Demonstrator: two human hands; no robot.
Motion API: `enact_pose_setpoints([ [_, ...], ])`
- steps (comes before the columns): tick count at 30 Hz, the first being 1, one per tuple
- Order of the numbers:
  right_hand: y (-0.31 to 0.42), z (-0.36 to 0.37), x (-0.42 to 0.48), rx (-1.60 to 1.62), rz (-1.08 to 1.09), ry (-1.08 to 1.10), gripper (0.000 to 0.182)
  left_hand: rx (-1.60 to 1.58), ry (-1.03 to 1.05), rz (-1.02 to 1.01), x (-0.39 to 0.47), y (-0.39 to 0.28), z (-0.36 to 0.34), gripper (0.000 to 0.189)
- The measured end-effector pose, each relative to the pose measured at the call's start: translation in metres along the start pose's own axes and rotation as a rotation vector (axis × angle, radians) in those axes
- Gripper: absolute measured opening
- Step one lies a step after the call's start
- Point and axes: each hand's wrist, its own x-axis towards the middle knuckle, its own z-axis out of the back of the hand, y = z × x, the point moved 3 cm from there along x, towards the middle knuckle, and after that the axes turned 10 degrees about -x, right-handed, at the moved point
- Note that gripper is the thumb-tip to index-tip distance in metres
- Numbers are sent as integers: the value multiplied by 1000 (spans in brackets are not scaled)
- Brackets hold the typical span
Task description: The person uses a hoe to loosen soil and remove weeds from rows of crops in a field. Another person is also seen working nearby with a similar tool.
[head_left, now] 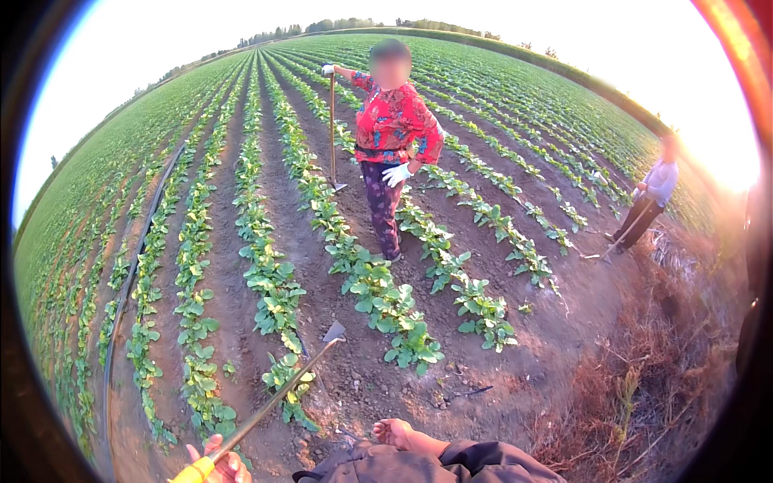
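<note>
My left hand [232, 466] is at the lower left, loosely around the handle of a hoe [278, 395], with some fingers spread. The handle has a yellow grip [194, 470] at the near end. It slants up and away to a metal blade [334, 331] at the bare soil between two crop rows. Just in front of my dark jacket [416, 463] is my right hand [394, 433], its fingers loosely curled and nothing visible in them. A row of leafy green plants [290, 386] runs beneath and beside the hoe handle.
A person in a red floral top [395, 124] stands between rows, one gloved hand on an upright hoe [332, 127]. Another person [655, 184] holds a long-handled tool at right. A black hose [137, 247] runs along the left rows. Dry brush [640, 386] covers the lower right.
</note>
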Motion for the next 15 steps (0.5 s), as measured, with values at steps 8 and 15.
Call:
enact_pose_setpoints([
  [8,5,6,6,126,31,4,26,352,-301,-610,-14,-53,-19,105],
  [15,19,6,-16,160,162,-56,22,442,-368,-862,2,-37,-68,109],
])
